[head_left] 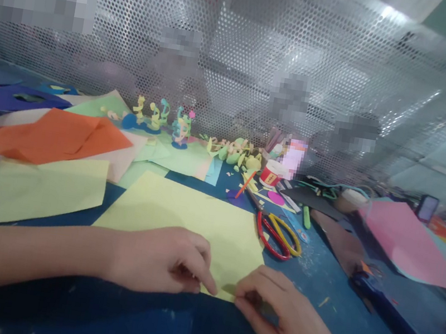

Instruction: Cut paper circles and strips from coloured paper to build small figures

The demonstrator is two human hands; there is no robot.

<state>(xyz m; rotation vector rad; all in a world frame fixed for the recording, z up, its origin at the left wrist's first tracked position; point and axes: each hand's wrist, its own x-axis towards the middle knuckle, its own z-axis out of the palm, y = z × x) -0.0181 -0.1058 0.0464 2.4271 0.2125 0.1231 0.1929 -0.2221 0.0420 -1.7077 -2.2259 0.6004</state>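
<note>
Both grips pinch the near edge of the yellow-green paper sheet [194, 213]: left hand [157, 258] presses it with fingertips curled, right hand [273, 305] nips its near right corner. It lies flat near the bench's [188, 331] front edge; red-and-yellow scissors [278, 233] sit just beside its right edge.

Pale yellow-green paper sheet [190, 212]: on blue table [328, 274], centre front. Red-and-yellow-handled scissors [278, 233]: just right of it. Orange folded paper [58, 136]: behind, left.

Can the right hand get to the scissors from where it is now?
Probably yes. The right hand rests at the near edge of the yellow paper, and the scissors lie just beyond it on the blue table, with nothing between them.
</note>
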